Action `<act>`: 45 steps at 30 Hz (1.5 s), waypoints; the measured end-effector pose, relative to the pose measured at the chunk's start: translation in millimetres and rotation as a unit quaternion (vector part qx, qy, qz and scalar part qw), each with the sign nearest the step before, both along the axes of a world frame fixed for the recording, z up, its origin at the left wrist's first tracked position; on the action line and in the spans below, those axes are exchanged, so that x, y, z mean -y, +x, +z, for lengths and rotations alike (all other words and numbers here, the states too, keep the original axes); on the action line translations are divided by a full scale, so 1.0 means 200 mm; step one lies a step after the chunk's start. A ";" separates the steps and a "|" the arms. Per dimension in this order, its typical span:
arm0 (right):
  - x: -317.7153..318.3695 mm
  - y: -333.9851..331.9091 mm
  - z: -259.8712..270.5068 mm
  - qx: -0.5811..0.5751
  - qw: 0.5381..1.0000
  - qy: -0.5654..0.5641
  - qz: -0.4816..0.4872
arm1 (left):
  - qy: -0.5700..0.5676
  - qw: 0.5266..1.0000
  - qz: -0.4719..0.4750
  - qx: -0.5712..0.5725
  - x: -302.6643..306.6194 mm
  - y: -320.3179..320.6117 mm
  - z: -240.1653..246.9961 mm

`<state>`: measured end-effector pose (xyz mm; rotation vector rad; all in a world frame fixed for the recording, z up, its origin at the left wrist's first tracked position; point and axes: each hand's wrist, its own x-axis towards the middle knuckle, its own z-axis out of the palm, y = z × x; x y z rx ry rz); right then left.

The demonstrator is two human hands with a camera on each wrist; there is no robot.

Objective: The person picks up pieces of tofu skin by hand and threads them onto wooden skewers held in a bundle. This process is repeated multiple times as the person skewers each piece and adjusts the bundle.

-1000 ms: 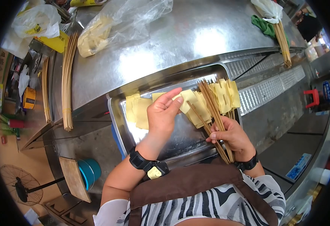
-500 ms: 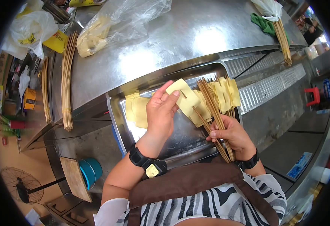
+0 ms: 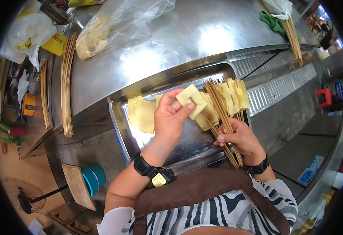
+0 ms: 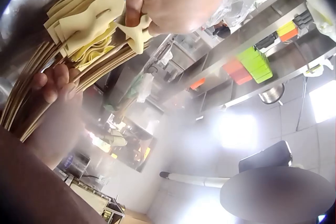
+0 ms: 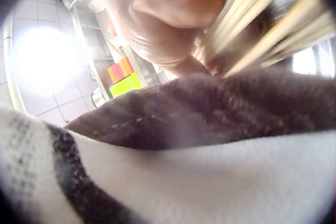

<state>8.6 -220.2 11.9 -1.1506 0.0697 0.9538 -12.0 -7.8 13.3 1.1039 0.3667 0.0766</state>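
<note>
In the head view the left hand point(image 3: 170, 119) pinches a pale yellow sheet point(image 3: 188, 95) between thumb and fingers, and a stick pierces that sheet. The right hand point(image 3: 242, 140) grips a bundle of thin wooden sticks point(image 3: 219, 101), one of them angled toward the sheet. More folded yellow sheets point(image 3: 206, 119) sit beside the bundle, and skewered sheets point(image 3: 234, 96) lie at the tray's right end. The left wrist view shows the sheet point(image 4: 137, 35) bent around the stick by the left hand's fingers. Sticks point(image 5: 252, 3) pass through the right hand point(image 5: 168, 19) in the right wrist view.
A metal tray point(image 3: 120, 135) lies under the hands, with loose yellow sheets point(image 3: 142, 115) at its left. On the steel table point(image 3: 171, 43) are a clear plastic bag point(image 3: 124, 23) and a long stick bundle point(image 3: 67, 86). Another bundle point(image 3: 293, 39) is at the right, by a green cloth point(image 3: 272, 23).
The left hand has brought up a yellow sheet and moved it onto a stick's tip; the sheet now lies lower and bent. The right hand has stayed almost still.
</note>
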 end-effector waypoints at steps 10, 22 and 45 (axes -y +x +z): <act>0.00 0.00 -0.01 -0.005 1.000 0.001 -0.003 | -0.019 0.993 -0.106 -0.047 0.04 -0.07 -0.01; 0.00 -0.01 0.00 -0.004 1.000 -0.009 -0.010 | -0.086 0.986 -0.123 -0.074 0.02 -0.04 -0.05; 0.02 0.00 0.03 -0.025 0.999 0.035 -0.017 | 0.271 0.959 -0.065 -0.047 0.01 0.04 -0.20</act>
